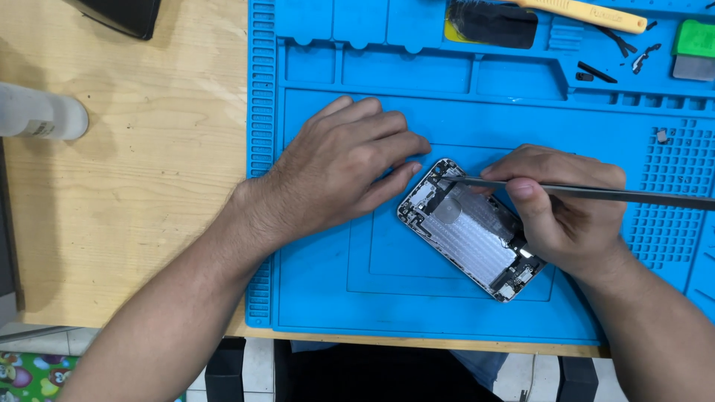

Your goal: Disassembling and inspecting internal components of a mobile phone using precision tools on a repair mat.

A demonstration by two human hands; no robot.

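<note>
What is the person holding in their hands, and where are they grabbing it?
The right hand pinches a thin metal tool near its working end. The left hand steadies the opened phone at its top corner.

- We see a pale wooden desk [149, 171] with visible grain, evenly lit from above with soft shadows.
- Below its near edge we see a floor of light tiles [253, 368] with dark joints.
- At the lower left corner we see a colourful patterned mat [30, 372] on the floor.
- We make out dark furniture legs [223, 372] under the desk.
</note>
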